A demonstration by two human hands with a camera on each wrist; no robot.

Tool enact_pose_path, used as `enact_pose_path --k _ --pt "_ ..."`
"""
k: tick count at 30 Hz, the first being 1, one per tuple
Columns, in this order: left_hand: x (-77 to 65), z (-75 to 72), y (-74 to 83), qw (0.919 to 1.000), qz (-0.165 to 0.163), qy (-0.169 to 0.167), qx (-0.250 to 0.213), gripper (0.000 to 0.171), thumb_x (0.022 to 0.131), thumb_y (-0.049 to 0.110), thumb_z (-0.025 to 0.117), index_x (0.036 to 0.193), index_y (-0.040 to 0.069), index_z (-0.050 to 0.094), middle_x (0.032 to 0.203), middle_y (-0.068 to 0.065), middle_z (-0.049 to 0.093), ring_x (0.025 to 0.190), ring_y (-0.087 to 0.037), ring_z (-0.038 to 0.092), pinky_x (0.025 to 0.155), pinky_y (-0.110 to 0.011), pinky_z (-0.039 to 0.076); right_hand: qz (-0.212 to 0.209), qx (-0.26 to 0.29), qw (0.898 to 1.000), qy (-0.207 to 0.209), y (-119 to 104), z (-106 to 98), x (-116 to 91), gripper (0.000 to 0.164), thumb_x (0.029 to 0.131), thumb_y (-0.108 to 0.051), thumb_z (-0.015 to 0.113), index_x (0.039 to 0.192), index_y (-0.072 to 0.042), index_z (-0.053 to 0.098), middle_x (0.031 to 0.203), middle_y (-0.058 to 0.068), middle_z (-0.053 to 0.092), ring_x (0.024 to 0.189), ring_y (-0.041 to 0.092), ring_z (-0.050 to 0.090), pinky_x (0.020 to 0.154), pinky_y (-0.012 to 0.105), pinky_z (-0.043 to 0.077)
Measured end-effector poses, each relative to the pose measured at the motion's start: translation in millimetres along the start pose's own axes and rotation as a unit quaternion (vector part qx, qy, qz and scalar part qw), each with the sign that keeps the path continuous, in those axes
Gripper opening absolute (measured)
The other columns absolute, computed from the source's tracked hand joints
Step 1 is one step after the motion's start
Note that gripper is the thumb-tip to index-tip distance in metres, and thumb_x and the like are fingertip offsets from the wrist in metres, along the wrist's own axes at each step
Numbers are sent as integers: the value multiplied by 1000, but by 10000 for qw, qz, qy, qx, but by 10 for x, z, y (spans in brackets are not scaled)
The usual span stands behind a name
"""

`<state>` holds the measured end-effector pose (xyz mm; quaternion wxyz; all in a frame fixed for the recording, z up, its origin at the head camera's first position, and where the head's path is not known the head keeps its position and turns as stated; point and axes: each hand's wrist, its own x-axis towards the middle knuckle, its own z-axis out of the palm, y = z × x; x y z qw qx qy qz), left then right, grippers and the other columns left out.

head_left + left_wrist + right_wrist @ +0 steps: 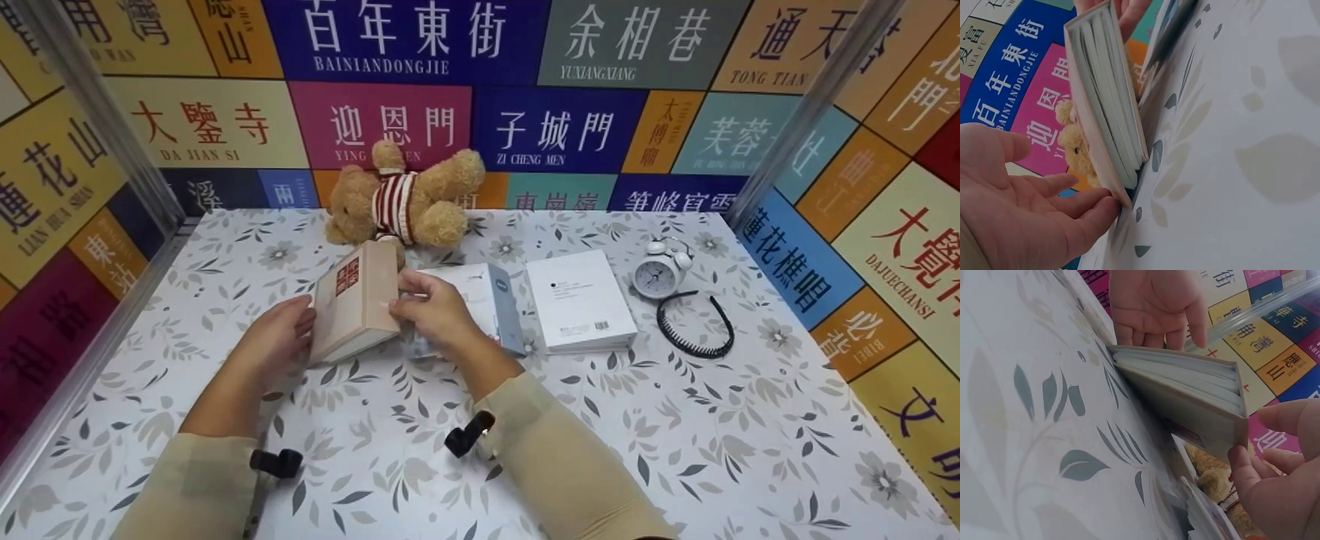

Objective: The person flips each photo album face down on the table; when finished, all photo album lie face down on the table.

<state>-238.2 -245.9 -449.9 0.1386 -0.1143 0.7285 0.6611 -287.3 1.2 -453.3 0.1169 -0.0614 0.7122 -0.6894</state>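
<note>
A thick beige hardcover book with a red square design on its cover is tilted on the table, its spine side raised towards the right. My right hand pinches the book at the spine. In the right wrist view, the right thumb presses against the cover beside the spine. My left hand is at the opposite edge. Its loosely extended fingers touch the cover's edge in the left wrist view. The page block shows between the covers.
Behind the book, a teddy bear in a striped top lies on its side. To the right are a blue-and-white book, white books, a white alarm clock and a black headband. Printed panels border the table.
</note>
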Motion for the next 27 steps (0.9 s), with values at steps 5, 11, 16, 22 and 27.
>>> enact_pose_path --k 5,11,16,22,27 --pt "8 -67 2 9997 1 227 71 71 117 41 26 172 2 5 178 -24 16 168 -35 19 138 -48 22 234 110 9996 -149 17 -12 -8 66 95 -4 75 157 -2 52 143 16 69 127 26 70 103 31 62" --pt "14 -150 -11 9988 49 382 309 70 116 40 25 171 1 7 177 -24 21 167 -36 23 137 -48 25 394 -14 9991 -151 37 -3 -12 56 100 -9 69 154 -2 55 138 15 72 121 25 74 106 35 61" --pt "12 -192 -31 9985 -32 430 349 72 116 44 25 172 3 5 178 -22 20 167 -36 23 137 -49 24 445 -203 9987 -127 64 3 -14 56 101 -15 66 155 -5 55 137 14 74 122 23 73 110 36 58" --pt "8 -177 -37 9982 6 431 427 73 116 46 25 172 3 5 178 -23 17 167 -38 20 138 -51 21 471 -364 9981 -149 94 -11 -22 54 102 -16 64 155 -6 56 135 14 74 120 25 73 108 36 59" --pt "-23 -127 0 9960 27 551 709 71 115 48 24 173 9 9 180 -18 16 169 -36 16 138 -52 20 340 -381 9986 -121 8 -77 -58 53 101 -15 63 152 -3 58 144 18 68 125 27 71 108 34 59"
